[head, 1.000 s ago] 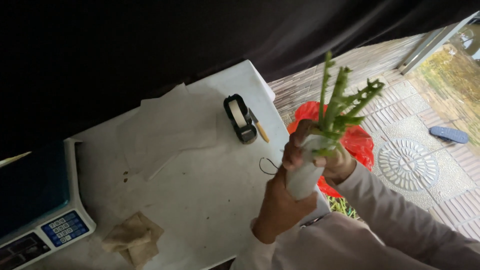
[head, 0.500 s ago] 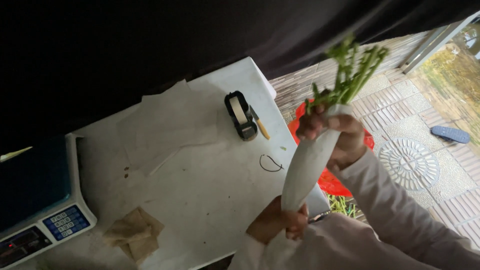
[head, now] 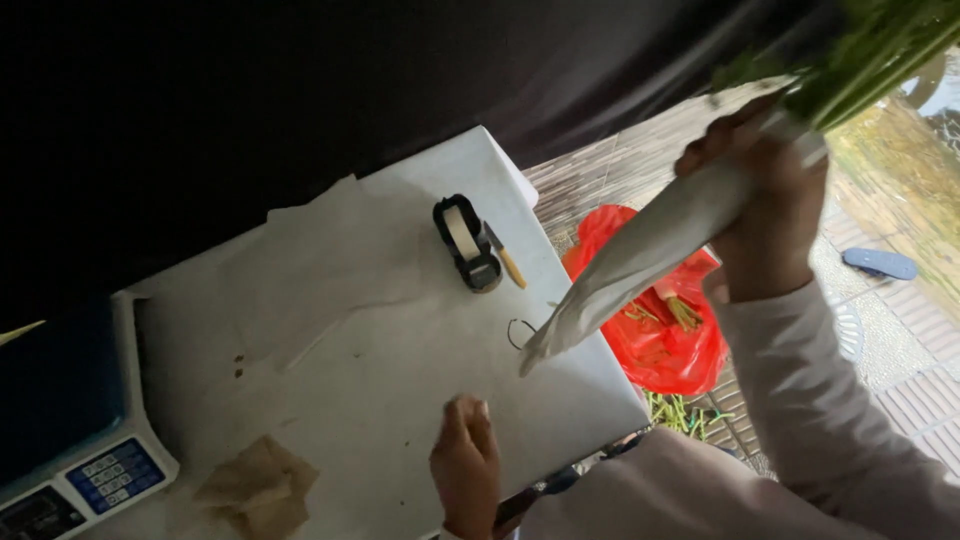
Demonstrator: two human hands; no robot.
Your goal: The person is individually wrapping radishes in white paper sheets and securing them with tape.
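At the far left a scale [head: 75, 440] with blue keys is sitting on the edge of the white worktop [head: 400, 390], and just beside it a crumpled brown paper [head: 255, 490] is lying near the front edge. A loose sheet of white paper [head: 330, 250] is spreading across the back of the worktop.

Moving right, the left hand [head: 465, 465] is now resting low on the worktop with its fingers loosely curled; its grip is holding nothing, whereas half a second ago it was up at the bottom of the bundle. Behind it a tape dispenser [head: 467, 243] is standing with a small knife [head: 506, 258] just beside it, and a thin dark loop [head: 520, 333] is lying on the worktop near the bundle's lower tip.

Further right, the right hand [head: 765, 205] is clamping its grip closed around the top of the white-wrapped bundle [head: 650, 255], where green stalks [head: 860, 50] are sticking out. The bundle has been rising over the last second and is now hanging tilted, clear of the worktop, its tip pointing down towards the left. With the left hand let go, the right hand alone is carrying it, so the wrapping looks finished rather than in progress.

Below, a red bag [head: 665, 335] holding cut stalks is sitting on the paved ground past the worktop's edge, and a dark sandal [head: 878, 263] is lying well apart.
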